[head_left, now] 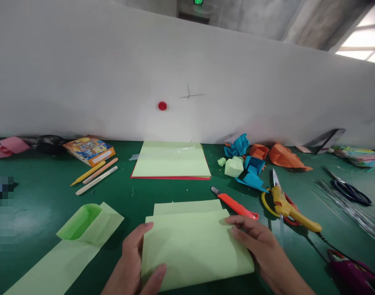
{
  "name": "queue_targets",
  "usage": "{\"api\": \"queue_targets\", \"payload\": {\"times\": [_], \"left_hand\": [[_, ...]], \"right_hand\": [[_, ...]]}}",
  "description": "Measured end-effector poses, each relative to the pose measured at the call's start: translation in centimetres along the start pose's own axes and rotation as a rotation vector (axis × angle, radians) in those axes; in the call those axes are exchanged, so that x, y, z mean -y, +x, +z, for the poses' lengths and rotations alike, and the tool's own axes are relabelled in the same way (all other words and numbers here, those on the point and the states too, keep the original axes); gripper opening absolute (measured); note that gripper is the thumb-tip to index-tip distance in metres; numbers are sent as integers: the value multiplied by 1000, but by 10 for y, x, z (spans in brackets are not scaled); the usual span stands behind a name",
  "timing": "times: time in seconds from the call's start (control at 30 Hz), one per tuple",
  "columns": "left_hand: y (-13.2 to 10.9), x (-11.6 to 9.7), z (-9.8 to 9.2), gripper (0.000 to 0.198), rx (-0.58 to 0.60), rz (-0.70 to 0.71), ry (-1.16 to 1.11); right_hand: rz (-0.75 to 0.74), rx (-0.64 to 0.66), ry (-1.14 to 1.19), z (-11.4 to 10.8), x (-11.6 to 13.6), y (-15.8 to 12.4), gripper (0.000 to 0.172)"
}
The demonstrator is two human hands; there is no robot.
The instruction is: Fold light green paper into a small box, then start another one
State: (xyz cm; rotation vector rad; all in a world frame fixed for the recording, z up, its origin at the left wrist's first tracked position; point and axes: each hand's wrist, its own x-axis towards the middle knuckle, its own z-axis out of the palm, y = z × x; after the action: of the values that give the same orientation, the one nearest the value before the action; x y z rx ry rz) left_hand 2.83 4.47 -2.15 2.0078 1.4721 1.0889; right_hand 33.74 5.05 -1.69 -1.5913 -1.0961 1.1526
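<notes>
"At the near side of the counter (162, 189), what does the left hand (130, 252) have?"

"The left edge of a folded green sheet (193, 246), fingertips spread on its face."

"And the right hand (262, 241)?"

"Holding the same sheet by its right side, fingers close together."

"What lies around it?"

"A red cutter (236, 205) near its upper right corner, blue paper (251, 178) beyond that, and pens (99, 174) off to the left."
</notes>
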Motion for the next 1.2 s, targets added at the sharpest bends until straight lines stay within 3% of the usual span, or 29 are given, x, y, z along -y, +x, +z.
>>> {"api": "queue_targets", "payload": {"times": [0.13, 0.27, 0.4, 0.57, 0.67, 0.83, 1.0, 1.2], "left_hand": [[7, 3, -2, 43, -46, 17, 61], [8, 6, -9, 38, -94, 256, 194], [8, 3, -11, 35, 122, 548, 271], [22, -1, -10, 42, 341, 683, 359], [29, -2, -11, 46, 397, 705, 408], [24, 0, -7, 50, 389, 663, 425], [17, 2, -2, 52, 377, 593, 463], [16, 5, 1, 53, 366, 586, 479]], "right_hand": [[-156, -49, -342, 0, -1, 0, 31], [-298, -98, -489, 2, -2, 0, 27], [-314, -103, -508, 5, -3, 1, 26], [-307, -76, -546, 8, -5, 2, 26], [-366, -94, -593, 9, -6, 1, 26], [-607, -194, -730, 8, -3, -4, 23], [-736, -79, -825, 11, 9, -16, 30], [-1002, 71, -1069, 27, 19, -27, 55]]}}
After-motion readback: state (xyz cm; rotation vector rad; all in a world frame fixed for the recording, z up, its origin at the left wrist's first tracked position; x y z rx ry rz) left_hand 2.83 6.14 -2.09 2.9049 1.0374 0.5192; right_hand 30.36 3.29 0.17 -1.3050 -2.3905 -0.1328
